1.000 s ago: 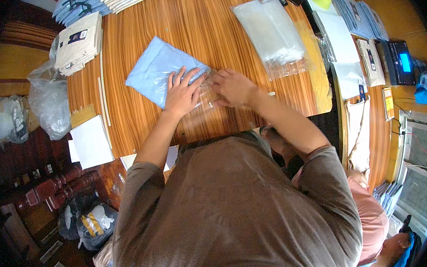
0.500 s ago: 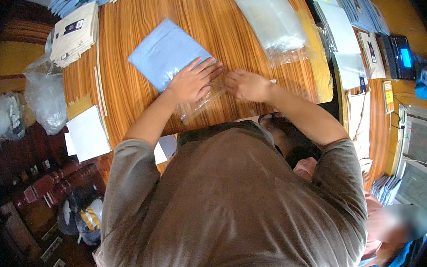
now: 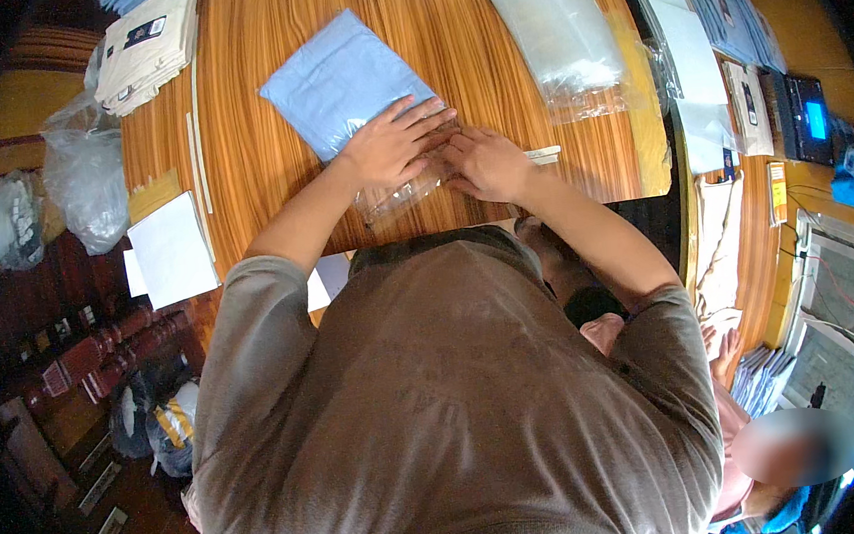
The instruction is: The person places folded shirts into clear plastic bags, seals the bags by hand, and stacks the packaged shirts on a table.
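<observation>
At upper centre of the frame, bare table lies between the blue cloth and clear bags further right; its near edge runs just below both hands. The cloth, folded flat, sits aslant in a glossy clear sleeve. The left hand lies over its lower side, fingers slightly spread; the right hand curls at the sleeve's right edge, grip hidden.

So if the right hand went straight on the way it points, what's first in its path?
The right hand points forward-left, so most likely the left hand, at its fingers; whether they already touch is unclear from this view. Past that lies the blue bagged cloth.
</observation>
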